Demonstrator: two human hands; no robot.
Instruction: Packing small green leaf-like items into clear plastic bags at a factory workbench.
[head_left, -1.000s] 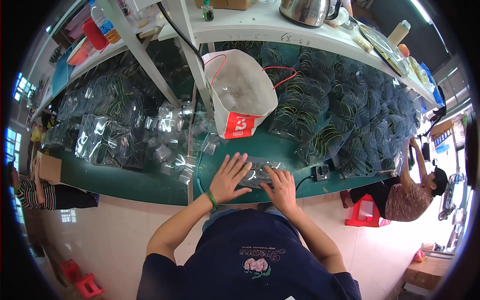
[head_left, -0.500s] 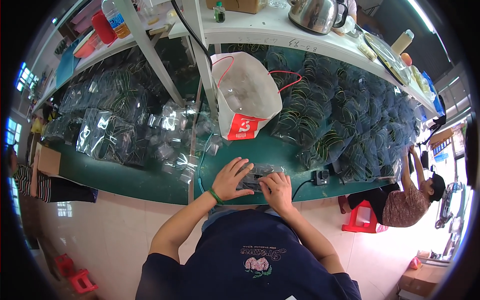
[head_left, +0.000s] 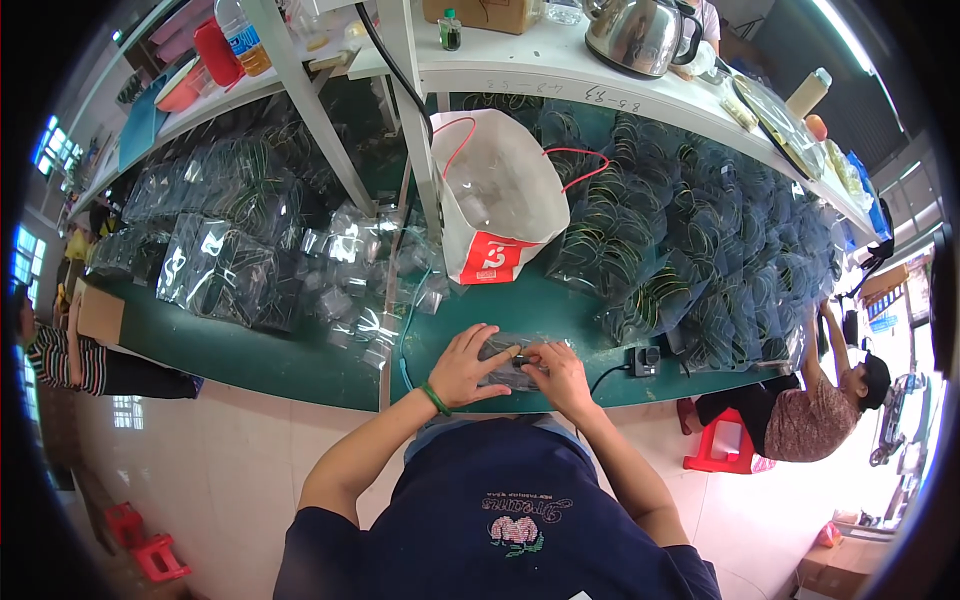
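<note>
Apparently, the left hand (head_left: 463, 372) is resting, fingers spread, on a clear packet (head_left: 506, 373) lying flat on the tabletop (head_left: 500, 308); the right hand (head_left: 558, 376) is bunching its fingertips there, grip unclear. Light, even pressure is probably preventing creases.

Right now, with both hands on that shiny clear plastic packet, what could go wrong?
The flat, shiny clear plastic packet might crease or slip under the left hand and right hand. The thin black cable near the right hand might get snagged. The red-handled white paper bag stands open just beyond, so a bump could perhaps tip it.
</note>
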